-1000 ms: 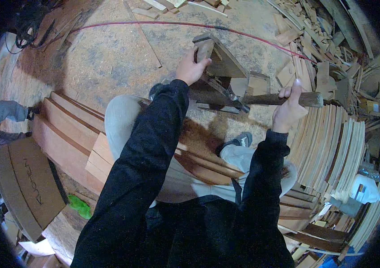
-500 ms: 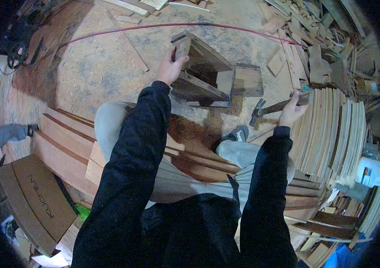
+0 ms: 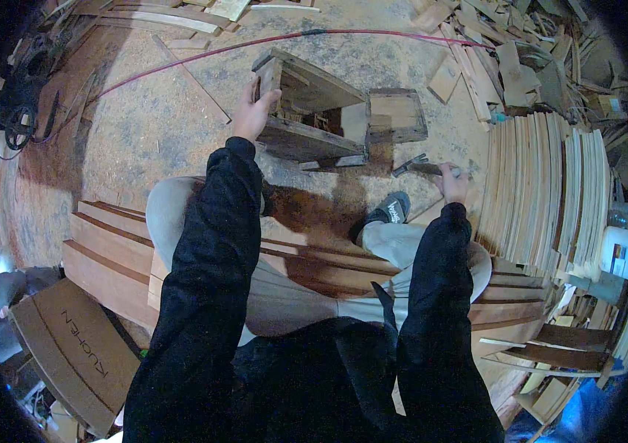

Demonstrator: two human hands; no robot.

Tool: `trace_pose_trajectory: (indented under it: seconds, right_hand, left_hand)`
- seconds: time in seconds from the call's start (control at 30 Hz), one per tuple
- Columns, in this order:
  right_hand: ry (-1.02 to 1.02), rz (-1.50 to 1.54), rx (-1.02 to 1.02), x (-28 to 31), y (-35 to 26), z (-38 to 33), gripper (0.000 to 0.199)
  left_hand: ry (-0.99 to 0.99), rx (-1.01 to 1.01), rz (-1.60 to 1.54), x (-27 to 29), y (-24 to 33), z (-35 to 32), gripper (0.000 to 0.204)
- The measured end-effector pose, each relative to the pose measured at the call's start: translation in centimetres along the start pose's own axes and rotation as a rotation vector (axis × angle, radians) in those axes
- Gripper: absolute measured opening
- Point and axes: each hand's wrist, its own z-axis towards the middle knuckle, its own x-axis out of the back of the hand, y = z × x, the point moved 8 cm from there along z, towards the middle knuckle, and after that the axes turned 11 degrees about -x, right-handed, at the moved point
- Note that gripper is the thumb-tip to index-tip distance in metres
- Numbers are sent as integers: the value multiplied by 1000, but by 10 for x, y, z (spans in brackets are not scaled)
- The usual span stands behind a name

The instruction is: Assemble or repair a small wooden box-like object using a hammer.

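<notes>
Floor [image 3: 152,125]: sawdust-covered ground fills the upper middle, with a thin red cable [image 3: 203,53] curving across its far side.
Stacked boards [image 3: 550,184]: a big pile of pale, thin, curved slats stands on edge at the person's right, running from near the right hand down toward the lower right.
Seat planks [image 3: 100,244]: reddish-brown boards lie stacked under the seated person, whose legs in light trousers spread over them.
Cardboard panel [image 3: 70,354]: a brown flat sheet lies at the lower left, beside the plank stack.
Wooden frame [image 3: 314,111]: a rough box-like piece made of dark, worn boards sits on the floor straight ahead of the person's knees, open toward the camera, with a square block [image 3: 395,114] touching its right end.
Scrap wood [image 3: 506,52]: loose offcuts lie scattered at the upper right, beyond the frame.
Shoe [image 3: 391,210]: a dark slipper on the person's right foot, planted on the floor just below the frame.
Left hand [image 3: 253,112]: arm stretched forward in a black sleeve; its grip is clenched on the upright left end of the wooden frame.
Right hand [image 3: 453,183]: its grip is wrapped around the handle of a hammer, low and right of the frame.
Hammer [image 3: 411,166]: lies roughly level, its metal claw head pointing left toward the frame, just short of it and near the floor.
</notes>
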Motion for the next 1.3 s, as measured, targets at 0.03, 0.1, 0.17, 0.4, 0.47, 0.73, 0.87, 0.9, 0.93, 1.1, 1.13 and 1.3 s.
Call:
trace_pose_trajectory:
  seconds: [0.03,0.1,0.17,0.4,0.47,0.73,0.87,0.9,0.93,1.1,1.13,1.3]
  right_hand:
    - [8,0,-4,1,1,-7,20]
    - [-34,53,-8,-2,3,-16,20]
    - [-132,111,-101,-1,8,-15,19]
    - [-780,-899,-339,-54,114,-22,20]
    - [-775,-927,-450,-51,157,-15,22]
    - [-414,41,-402,-54,26,-109,10]
    - [-368,455,-140,-46,-27,-226,13]
    - [-388,408,-132,-50,-28,-243,20]
    - [-407,364,-130,-54,-27,-252,29]
    - [-580,136,-145,-86,-16,-275,14]
    - [-554,69,-88,-87,-12,-278,14]
    - [-424,20,-4,-75,-32,-283,14]
  left_hand:
    - [-3,17,53,-1,0,-1,72]
    - [-26,28,35,-7,1,0,72]
    - [-35,35,19,-7,1,0,72]
    - [-7,3,37,-6,2,3,70]
    - [-9,-19,68,-12,9,1,69]
    - [-27,-55,161,-14,11,4,71]
    - [-38,-24,156,-27,-3,17,75]
    - [-31,-27,154,-27,-9,23,75]
    - [-34,-28,168,-27,-13,26,76]
    - [-36,-46,189,-19,-8,18,77]
    - [-35,-44,262,-18,9,11,78]
    - [-74,52,367,-20,2,13,77]
